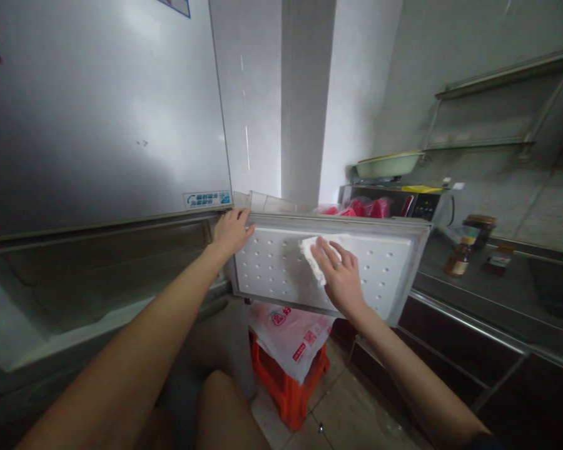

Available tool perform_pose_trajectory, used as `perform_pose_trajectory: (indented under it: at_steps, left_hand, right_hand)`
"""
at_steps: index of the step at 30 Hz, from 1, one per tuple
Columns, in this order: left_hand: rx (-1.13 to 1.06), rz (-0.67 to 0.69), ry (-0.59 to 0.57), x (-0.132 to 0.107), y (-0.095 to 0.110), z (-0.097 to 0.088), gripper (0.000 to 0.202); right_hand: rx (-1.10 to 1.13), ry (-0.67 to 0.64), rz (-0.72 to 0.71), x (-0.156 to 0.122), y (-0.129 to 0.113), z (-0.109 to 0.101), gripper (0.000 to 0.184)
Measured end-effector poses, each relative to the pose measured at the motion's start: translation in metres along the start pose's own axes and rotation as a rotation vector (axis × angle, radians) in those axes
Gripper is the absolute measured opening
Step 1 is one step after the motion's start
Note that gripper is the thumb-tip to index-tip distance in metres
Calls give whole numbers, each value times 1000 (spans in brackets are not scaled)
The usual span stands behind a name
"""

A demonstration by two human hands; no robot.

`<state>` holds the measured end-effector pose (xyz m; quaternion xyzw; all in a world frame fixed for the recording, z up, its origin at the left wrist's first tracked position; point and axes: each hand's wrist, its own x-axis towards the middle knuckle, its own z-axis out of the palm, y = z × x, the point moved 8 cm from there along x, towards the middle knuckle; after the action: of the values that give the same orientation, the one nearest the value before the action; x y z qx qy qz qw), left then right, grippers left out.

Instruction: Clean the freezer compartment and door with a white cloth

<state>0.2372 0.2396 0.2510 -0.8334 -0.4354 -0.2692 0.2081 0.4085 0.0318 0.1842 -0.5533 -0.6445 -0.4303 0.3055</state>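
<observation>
A fridge compartment door [298, 281] stands swung out, its white dimpled inner panel facing me. My left hand [232, 231] is hooked over the door's top edge near the hinge side, fingers curled on the rim. Pressed to the middle of the panel is a crumpled white cloth [313, 259], perhaps a paper towel. My right hand [340, 272] has its fingers bent over that cloth, with a ring on one finger. To the left, the open fridge compartment [107, 275] is dark inside; its contents are not clear.
Below the door, an orange plastic stool [291, 400] bears a printed white plastic bag [291, 337]. At right, a counter [488, 300] holds a microwave [422, 205] topped by a pale green basin [389, 164], plus a bottle [458, 259] and jars. The upper fridge door [103, 112] is closed.
</observation>
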Motion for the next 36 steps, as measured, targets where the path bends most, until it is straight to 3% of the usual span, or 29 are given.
perform_pose_trajectory:
  at_steps: [5, 8, 12, 21, 24, 28, 31, 33, 36]
  left_hand:
    - [0, 14, 6, 0, -1, 2, 51]
    - [-9, 10, 13, 1, -1, 3, 51]
    - [-27, 8, 21, 2, -1, 4, 51]
    - [-58, -6, 4, 1, 0, 3, 51]
    - [-65, -3, 13, 1, 0, 3, 50]
    - [-43, -5, 11, 1, 0, 3, 50]
    - [-30, -3, 1, 1, 0, 4, 51]
    - [-31, -6, 2, 1, 0, 4, 51]
    - [-22, -14, 8, 2, 0, 3, 49]
  right_hand:
    - [-46, -98, -153, -9, 6, 39, 65]
    - [-16, -97, -174, -10, 21, 45, 71]
    - [4, -20, -196, -3, 29, 47, 66]
    - [-28, -63, -142, 27, -7, 71, 56]
    - [-13, -153, -227, 8, -29, 93, 55]
    - [50, -265, -441, -55, -57, 127, 50]
    - [108, -295, -568, -98, -64, 143, 43]
    - [130, -298, -620, -107, -61, 144, 38]
    - [159, -323, -642, -89, -53, 136, 36]
